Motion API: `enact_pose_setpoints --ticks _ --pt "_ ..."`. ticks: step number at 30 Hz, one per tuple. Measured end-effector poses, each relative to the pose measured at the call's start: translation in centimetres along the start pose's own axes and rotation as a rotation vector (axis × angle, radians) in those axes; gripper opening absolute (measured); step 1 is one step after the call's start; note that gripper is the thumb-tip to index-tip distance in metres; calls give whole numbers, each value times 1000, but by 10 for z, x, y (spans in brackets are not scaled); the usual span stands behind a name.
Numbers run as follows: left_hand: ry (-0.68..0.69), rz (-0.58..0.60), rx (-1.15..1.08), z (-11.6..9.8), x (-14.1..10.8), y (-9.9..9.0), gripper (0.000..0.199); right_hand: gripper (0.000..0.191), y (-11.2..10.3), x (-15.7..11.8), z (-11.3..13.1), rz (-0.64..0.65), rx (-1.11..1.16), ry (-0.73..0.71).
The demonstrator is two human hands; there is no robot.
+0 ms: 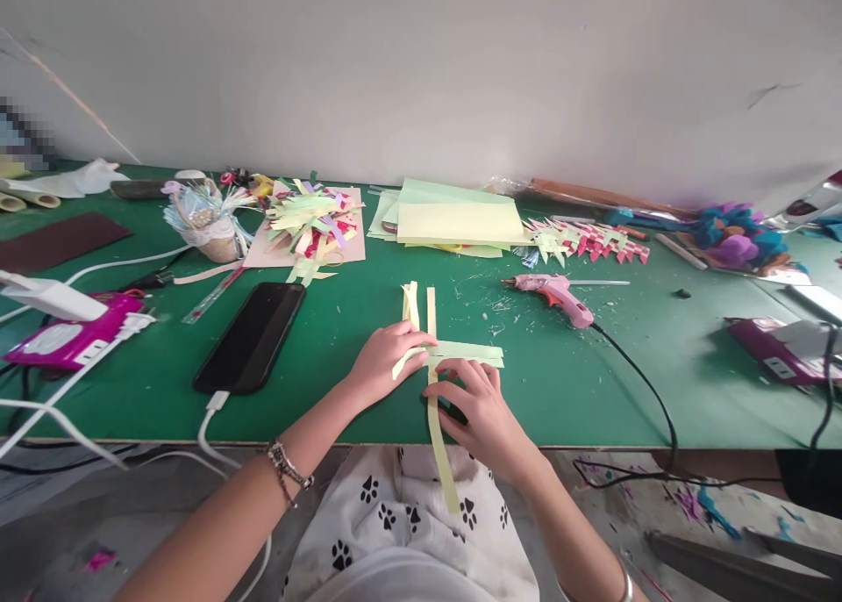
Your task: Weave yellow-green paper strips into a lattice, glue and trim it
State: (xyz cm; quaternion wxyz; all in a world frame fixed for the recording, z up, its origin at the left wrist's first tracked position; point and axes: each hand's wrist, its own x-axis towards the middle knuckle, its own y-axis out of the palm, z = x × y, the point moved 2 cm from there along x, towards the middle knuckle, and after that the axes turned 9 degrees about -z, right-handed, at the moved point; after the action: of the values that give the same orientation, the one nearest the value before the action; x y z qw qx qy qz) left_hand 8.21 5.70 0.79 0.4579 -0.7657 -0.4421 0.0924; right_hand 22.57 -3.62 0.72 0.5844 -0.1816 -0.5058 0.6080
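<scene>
Pale yellow and pale green paper strips cross each other on the green table in front of me. A long yellow paper strip (442, 453) runs down between my hands and hangs over the table's front edge. Green paper strips (470, 353) reach out to the right of the crossing. My left hand (389, 361) is closed on the paper strips at the crossing, with its fingertips over them. Just below, my right hand (479, 409) has curled fingers and pinches the long yellow strip near the crossing. Folded yellow strip ends (410, 304) stick out beyond my left hand.
A pink glue gun (559, 295) lies on the right, its black cord trailing over the edge. On the left are a black phone (251, 339) on a white cable and a purple power strip (72, 330). Paper sheets (460, 216) and a heap of cut strips (316, 216) lie behind.
</scene>
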Motion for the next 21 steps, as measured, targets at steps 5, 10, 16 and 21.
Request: enact_pose_setpoints --ticks 5,10,16,21 --pt "8 -13 -19 2 1 1 19 21 3 -2 -3 0 57 -20" --pt "6 -18 -15 -3 3 -1 11 21 3 -2 -3 -2 88 -11" --pt "-23 -16 -47 -1 3 0 11 20 2 -1 -3 -14 118 -4" --pt "-33 -19 -71 7 0 4 10 21 3 -1 -5 -47 205 0"
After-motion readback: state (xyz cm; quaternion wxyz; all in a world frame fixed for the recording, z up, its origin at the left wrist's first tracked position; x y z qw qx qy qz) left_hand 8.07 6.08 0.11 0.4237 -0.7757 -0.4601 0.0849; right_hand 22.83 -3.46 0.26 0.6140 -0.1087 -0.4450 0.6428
